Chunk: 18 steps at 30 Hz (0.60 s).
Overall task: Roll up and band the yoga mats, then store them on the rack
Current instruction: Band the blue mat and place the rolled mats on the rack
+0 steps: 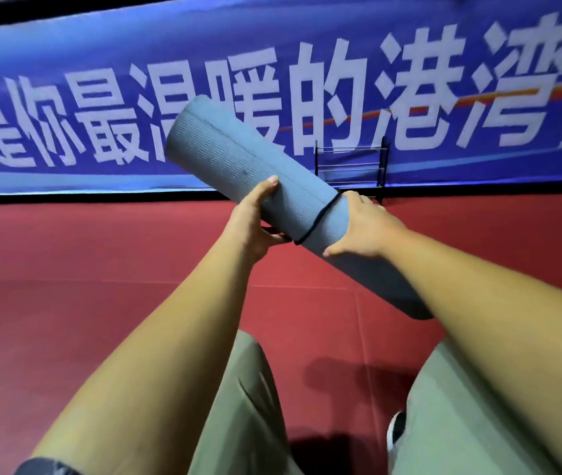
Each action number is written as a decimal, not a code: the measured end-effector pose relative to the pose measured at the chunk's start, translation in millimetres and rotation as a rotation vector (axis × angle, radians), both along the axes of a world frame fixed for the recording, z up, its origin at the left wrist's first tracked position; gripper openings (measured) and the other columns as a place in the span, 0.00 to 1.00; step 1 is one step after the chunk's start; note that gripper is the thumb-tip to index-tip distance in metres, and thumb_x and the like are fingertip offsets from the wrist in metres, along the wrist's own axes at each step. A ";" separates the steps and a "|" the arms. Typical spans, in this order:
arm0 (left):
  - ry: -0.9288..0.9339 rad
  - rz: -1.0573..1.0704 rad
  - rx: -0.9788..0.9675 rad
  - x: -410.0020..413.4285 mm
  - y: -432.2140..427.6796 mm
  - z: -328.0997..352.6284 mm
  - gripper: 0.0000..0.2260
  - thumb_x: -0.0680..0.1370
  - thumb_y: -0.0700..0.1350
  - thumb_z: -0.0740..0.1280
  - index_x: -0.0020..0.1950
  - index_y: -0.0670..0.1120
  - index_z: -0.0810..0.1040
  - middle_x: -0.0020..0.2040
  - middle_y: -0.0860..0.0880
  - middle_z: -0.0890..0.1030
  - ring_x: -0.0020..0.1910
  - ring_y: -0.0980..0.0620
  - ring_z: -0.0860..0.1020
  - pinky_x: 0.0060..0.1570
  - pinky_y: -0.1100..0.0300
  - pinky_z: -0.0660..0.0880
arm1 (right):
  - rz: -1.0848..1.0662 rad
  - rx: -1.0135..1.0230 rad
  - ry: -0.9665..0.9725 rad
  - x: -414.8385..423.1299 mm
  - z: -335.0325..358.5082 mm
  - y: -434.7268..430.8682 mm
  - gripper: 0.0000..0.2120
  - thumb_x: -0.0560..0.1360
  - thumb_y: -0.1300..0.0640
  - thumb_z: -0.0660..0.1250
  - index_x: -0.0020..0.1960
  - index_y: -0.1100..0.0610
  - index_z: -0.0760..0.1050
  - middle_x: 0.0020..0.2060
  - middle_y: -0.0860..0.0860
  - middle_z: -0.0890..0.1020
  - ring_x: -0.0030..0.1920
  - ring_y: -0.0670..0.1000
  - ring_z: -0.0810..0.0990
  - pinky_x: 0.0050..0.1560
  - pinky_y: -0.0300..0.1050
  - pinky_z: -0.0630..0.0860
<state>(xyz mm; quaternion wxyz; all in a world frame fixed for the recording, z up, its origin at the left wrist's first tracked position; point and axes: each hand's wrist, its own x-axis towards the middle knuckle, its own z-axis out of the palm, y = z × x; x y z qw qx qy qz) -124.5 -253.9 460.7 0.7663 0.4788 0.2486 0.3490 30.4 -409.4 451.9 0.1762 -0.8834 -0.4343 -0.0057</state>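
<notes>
A rolled blue-grey yoga mat is held up in front of me, tilted from upper left to lower right. A thin black band circles it near the middle. My left hand grips the roll from below, thumb on top, just left of the band. My right hand wraps over the roll just right of the band. The mat's lower end passes behind my right forearm. A black wire rack stands far off by the wall, partly hidden behind the mat.
Red floor stretches to a blue banner with large white characters along the far wall. My legs in olive trousers and one shoe show at the bottom.
</notes>
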 end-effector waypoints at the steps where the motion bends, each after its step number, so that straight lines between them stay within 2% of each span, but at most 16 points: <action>1: -0.009 0.010 -0.021 1.0 2.6 3.3 0.32 0.69 0.56 0.82 0.69 0.45 0.78 0.67 0.40 0.82 0.61 0.34 0.82 0.57 0.25 0.78 | -0.006 -0.012 -0.017 1.2 5.9 -1.5 0.62 0.53 0.28 0.83 0.76 0.49 0.59 0.75 0.52 0.70 0.72 0.64 0.72 0.66 0.63 0.76; 3: -0.019 0.055 -0.083 7.4 12.8 8.6 0.35 0.69 0.60 0.83 0.69 0.46 0.76 0.66 0.41 0.81 0.62 0.36 0.81 0.62 0.26 0.75 | -0.017 -0.031 -0.063 6.8 13.8 -0.1 0.61 0.54 0.29 0.83 0.77 0.48 0.58 0.75 0.51 0.71 0.72 0.64 0.71 0.67 0.64 0.75; 7: -0.019 0.100 -0.214 41.9 42.3 -4.3 0.41 0.64 0.66 0.83 0.70 0.48 0.76 0.66 0.42 0.82 0.63 0.37 0.81 0.64 0.24 0.72 | -0.020 -0.085 -0.152 38.2 7.3 21.0 0.57 0.56 0.29 0.82 0.76 0.47 0.60 0.71 0.50 0.72 0.69 0.63 0.72 0.64 0.64 0.73; 12: 0.013 0.103 -0.326 124.5 92.6 -57.6 0.32 0.71 0.65 0.79 0.67 0.49 0.78 0.62 0.43 0.84 0.60 0.38 0.83 0.59 0.27 0.78 | -0.022 -0.129 -0.187 115.0 -34.9 71.2 0.57 0.56 0.30 0.81 0.76 0.46 0.59 0.69 0.51 0.73 0.64 0.63 0.74 0.61 0.61 0.74; 18: 0.084 0.104 -0.397 247.5 173.0 -130.5 0.28 0.74 0.63 0.77 0.68 0.49 0.79 0.63 0.42 0.84 0.59 0.38 0.84 0.57 0.28 0.80 | -0.034 -0.204 -0.129 234.9 -100.0 151.7 0.56 0.57 0.31 0.80 0.77 0.46 0.58 0.69 0.50 0.72 0.63 0.63 0.73 0.63 0.61 0.72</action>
